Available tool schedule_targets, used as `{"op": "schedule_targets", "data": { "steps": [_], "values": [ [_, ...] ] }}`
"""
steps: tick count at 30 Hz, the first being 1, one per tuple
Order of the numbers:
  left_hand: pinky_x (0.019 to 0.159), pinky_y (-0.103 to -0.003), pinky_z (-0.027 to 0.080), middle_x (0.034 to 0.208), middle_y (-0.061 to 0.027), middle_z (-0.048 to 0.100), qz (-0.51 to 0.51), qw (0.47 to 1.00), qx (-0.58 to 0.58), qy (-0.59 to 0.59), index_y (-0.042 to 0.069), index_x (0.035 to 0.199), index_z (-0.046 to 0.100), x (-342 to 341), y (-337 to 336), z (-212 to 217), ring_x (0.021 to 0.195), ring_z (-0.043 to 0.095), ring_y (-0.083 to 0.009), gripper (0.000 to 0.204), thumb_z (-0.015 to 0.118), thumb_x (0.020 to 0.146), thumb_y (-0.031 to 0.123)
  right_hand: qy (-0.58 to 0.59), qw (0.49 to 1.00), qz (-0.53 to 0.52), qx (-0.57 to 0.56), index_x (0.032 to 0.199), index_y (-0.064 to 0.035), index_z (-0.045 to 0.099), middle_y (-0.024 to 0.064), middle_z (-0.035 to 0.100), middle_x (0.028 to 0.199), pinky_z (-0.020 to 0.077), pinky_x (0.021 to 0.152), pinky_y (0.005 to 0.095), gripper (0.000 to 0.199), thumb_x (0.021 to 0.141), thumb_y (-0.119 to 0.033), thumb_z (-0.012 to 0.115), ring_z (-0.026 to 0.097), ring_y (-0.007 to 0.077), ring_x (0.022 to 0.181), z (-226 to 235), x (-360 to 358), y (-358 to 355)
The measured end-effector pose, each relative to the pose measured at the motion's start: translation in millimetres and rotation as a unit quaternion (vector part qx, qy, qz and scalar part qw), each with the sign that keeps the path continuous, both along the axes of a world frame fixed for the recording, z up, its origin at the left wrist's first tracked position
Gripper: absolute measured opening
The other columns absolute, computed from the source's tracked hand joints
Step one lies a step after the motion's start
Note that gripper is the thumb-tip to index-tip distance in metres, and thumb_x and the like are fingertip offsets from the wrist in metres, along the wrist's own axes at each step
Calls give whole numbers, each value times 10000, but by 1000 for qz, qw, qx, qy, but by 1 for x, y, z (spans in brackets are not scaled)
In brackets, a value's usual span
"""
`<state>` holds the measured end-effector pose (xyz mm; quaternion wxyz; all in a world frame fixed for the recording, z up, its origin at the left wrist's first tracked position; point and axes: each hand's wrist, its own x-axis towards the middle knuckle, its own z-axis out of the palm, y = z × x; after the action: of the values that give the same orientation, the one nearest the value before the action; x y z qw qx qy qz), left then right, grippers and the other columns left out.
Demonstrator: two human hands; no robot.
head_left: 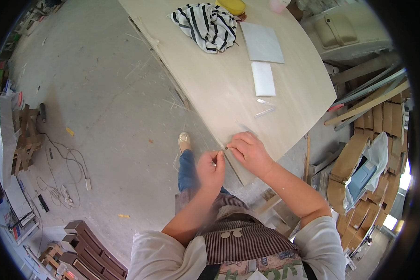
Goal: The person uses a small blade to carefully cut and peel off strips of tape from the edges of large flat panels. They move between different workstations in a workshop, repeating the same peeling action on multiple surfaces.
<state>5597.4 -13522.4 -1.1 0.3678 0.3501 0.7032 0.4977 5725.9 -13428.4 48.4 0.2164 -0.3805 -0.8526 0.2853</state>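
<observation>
My left hand (211, 171) is closed in a pinch just off the near edge of the pale tabletop (303, 107). Beside it my right hand (250, 150) is closed too, fingertips nearly meeting the left ones over that edge. A tiny dark bit shows between the fingertips, too small to name. Past the right hand lie thin clear strips (264, 112). Farther along are a white rectangular block (264, 79) and a flat grey-white sheet (262, 43). A crumpled black-and-white striped cloth (205, 27) lies at the far left of the table.
A yellow round object (232, 5) and a pink cup (278, 4) stand at the table's far end. On the right are long wooden and metal lengths (368, 102) and an opened cardboard box (343, 179). Cables (63, 186) trail over the floor at left.
</observation>
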Motion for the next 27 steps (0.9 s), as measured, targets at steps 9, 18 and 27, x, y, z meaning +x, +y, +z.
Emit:
{"op": "schedule_targets", "data": {
  "steps": [9, 18, 27],
  "values": [
    [696, -342, 499, 785, -101, 655, -28, 999, -32, -3, 27, 857, 634, 22, -31, 8, 719, 625, -225, 138, 703, 893, 141, -16, 1000, 3, -22, 916, -63, 681, 95, 618, 972, 520, 808, 415, 134, 783, -47, 686, 607, 314, 905, -2, 30, -33],
    [679, -386, 508, 777, -114, 643, -58, 998, -18, 6, 46, 848, 619, 52, -76, 0, 714, 631, -291, 134, 709, 876, 140, -22, 998, 46, -22, 924, -67, 672, 83, 608, 989, 527, 799, 398, 181, 754, -28, 717, 611, 299, 914, -2, 66, -65],
    [601, -348, 468, 753, -116, 589, -84, 996, 28, 22, 20, 862, 591, 60, -95, -2, 628, 572, -230, 134, 687, 915, 96, -46, 995, 84, -27, 909, -83, 653, 52, 604, 1023, 507, 829, 390, 152, 772, -57, 713, 591, 275, 949, 3, 75, -72]
  ]
}}
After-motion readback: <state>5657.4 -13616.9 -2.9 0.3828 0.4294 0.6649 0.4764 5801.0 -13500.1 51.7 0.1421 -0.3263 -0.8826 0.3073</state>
